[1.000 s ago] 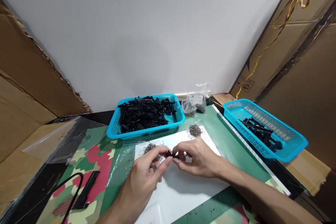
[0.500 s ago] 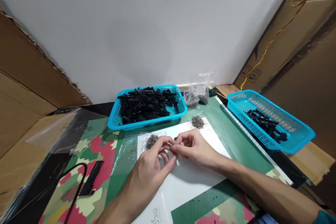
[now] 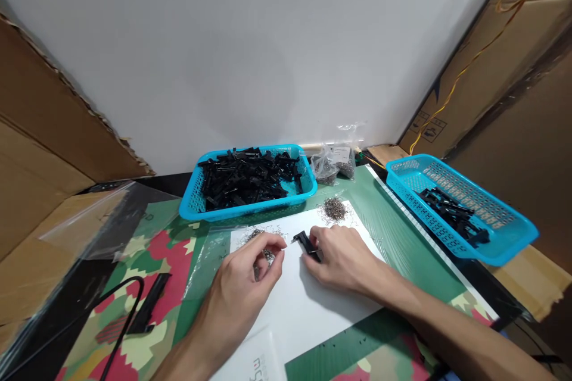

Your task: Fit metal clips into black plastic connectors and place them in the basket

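Note:
My right hand (image 3: 342,256) is closed around a black plastic part (image 3: 305,243), whose far end juts out past the fingers just above a white sheet (image 3: 326,315). A thin metal piece shows beside the part near my fingertips. To its left, my left hand (image 3: 250,271) has thumb and index finger curled together in a pinch; anything between the tips is too small to make out. A pile of small metal pieces (image 3: 268,255) lies partly hidden behind the left fingers. Another pile of small metal pieces (image 3: 335,209) sits at the sheet's far edge.
A blue basket (image 3: 190,208) heaped with black parts stands at the back. Another blue basket (image 3: 504,223) with fewer black parts is at the right. Plastic bags (image 3: 342,164) of small pieces lie behind. A black object (image 3: 149,303) and a cable (image 3: 127,321) lie at left.
My hands have moved apart. The right hand has turned palm down and lowered, bringing the black part into view; the left has drawn slightly left.

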Demonstrator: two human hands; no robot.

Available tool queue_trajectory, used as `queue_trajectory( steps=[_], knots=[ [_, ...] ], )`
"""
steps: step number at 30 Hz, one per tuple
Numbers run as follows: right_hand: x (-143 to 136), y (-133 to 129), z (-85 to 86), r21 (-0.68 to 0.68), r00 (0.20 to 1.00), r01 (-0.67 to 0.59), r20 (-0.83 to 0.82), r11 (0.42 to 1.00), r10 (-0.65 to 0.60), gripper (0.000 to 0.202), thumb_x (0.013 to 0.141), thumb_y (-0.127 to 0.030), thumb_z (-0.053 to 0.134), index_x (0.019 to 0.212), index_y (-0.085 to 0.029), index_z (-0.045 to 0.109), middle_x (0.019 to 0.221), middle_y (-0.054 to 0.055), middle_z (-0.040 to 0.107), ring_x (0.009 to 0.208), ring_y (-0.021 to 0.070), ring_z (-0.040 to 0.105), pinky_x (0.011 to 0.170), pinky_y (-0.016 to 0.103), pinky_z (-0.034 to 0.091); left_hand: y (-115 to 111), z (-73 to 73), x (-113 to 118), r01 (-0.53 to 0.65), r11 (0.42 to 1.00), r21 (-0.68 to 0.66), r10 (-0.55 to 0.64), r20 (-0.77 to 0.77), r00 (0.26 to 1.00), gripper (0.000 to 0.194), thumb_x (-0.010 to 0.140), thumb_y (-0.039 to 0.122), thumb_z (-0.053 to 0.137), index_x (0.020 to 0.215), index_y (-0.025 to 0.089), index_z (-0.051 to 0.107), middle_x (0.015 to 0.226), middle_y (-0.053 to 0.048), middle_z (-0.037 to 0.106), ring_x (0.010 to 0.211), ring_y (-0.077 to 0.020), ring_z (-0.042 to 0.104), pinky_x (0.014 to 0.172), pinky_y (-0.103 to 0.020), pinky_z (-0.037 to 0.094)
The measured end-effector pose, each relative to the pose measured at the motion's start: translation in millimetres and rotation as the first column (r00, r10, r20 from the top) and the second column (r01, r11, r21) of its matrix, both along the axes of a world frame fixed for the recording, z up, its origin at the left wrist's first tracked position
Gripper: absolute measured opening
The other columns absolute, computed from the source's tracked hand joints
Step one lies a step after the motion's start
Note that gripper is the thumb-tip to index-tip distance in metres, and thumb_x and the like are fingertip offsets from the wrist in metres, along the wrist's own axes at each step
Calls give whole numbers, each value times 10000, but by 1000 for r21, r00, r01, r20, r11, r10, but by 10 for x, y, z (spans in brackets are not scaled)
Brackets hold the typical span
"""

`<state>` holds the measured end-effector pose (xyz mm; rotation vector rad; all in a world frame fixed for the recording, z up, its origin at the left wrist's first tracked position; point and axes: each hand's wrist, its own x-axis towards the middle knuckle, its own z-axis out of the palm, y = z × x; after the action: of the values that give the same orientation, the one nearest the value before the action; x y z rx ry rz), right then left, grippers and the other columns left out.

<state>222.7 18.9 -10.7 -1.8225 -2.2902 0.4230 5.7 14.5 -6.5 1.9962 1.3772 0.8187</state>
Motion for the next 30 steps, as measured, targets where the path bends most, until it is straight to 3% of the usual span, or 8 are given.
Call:
queue_trajectory(
  steps=[2,5,10,12,16,19,24,30],
  knots=[
    [0,5,9,-9,999,-5,-39,1000,5,150,880,-317,679,821,-179,683,667,39,650,544,150,481,556,310,196,6,-7,-7,38,999,-6,-38,-20,999,142,1012,356,616,1068,270,713,881,14,687,625,-151,560,579,-249,441],
    [73,28,76,-127,942,-129,-324,983,82,175,846,-230,653,697,-197,568,591,-40,498,545,115,373,538,291,207,-9,4,-12,100,995,-25,-101,-41,994,250,1010,332,638,1250,305,701,1191,-27,710,746,-158,632,663,-253,509],
    [200,81,133,-342,634,-512,-769,788,77,169,864,-180,595,721,-200,506,599,-90,368,562,89,298,515,249,221,-45,77,5,255,963,-86,-253,31,967,302,1099,373,497,1273,319,738,1225,-46,744,1018,-217,704,870,-286,548],
    [200,100,110,-345,567,-524,-823,779,17,159,921,-261,623,788,-190,574,619,-85,423,566,90,338,523,239,250,-41,99,10,201,977,-70,-196,66,978,282,1081,411,529,1184,291,763,1114,-39,763,930,-210,707,781,-267,542],
    [137,122,31,-241,484,-386,-875,890,-27,324,1025,-501,615,978,-183,652,666,-68,475,588,106,403,545,237,289,-9,117,-6,-86,995,-54,95,180,979,332,1033,529,587,1079,245,753,808,1,687,620,-151,567,543,-235,423],
    [66,127,-36,-139,555,-282,-831,949,43,330,1050,-495,594,966,-186,672,678,-58,508,615,113,429,573,242,303,19,122,-29,-234,971,-58,241,242,940,405,1044,587,547,991,230,730,683,22,563,585,-141,475,513,-229,364],
    [-96,124,-113,-36,839,-105,-540,994,69,59,949,-221,699,939,-191,749,655,-52,588,620,122,502,612,252,305,48,115,-37,-299,950,-93,310,399,863,398,1068,586,511,948,230,644,632,47,441,548,-128,394,465,-212,305],
    [-377,-8,-177,93,791,-320,-521,943,320,173,887,-99,710,984,-211,799,810,-20,724,671,119,572,649,226,365,67,111,-33,-313,943,-116,324,547,772,310,1049,527,583,1031,227,660,679,64,406,502,-88,331,423,-183,255]
  ],
)
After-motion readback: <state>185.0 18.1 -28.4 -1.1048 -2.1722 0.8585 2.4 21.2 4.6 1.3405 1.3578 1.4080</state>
